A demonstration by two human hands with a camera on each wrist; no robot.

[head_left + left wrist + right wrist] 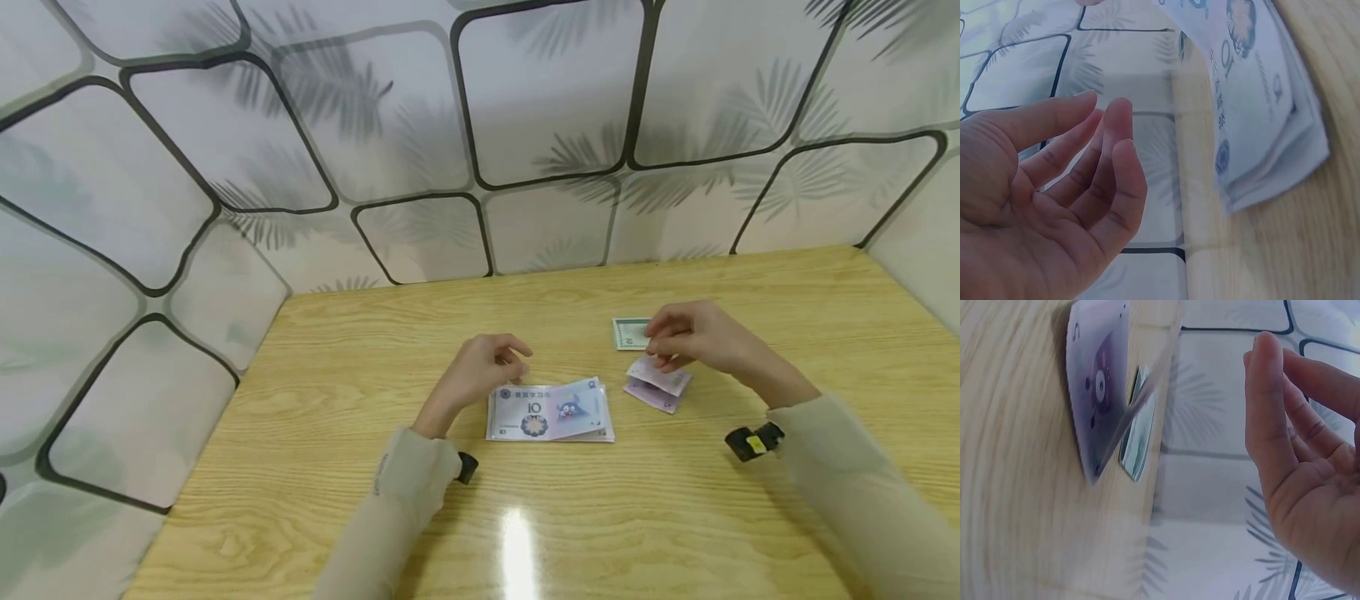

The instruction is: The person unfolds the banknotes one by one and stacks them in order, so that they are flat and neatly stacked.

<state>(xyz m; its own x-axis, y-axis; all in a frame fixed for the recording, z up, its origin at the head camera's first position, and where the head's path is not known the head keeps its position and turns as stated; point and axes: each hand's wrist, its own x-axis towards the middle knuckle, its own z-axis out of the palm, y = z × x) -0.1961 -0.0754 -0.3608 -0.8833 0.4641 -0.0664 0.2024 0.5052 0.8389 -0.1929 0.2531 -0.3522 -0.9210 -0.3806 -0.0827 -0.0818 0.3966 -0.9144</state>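
A stack of purple-white play banknotes [528, 414] marked 10 lies on the table, its top note askew. Just behind its left part is my left hand [480, 367], fingers loosely bent with nothing between them; the left wrist view shows the banknotes beside this hand. To the right lies a folded purple banknote [658, 385], its upper flap raised off the lower part. My right hand [693, 337] hovers over it with thumb and fingers bent, and in the right wrist view they are apart from the note. A green banknote [628, 333] lies behind, partly hidden by the right hand.
The light wooden table [337, 467] meets a patterned wall covering [555, 225] at the back and left. A dark wrist device [753, 442] sits by the right sleeve, another [467, 468] by the left. A bright reflection shows near the front.
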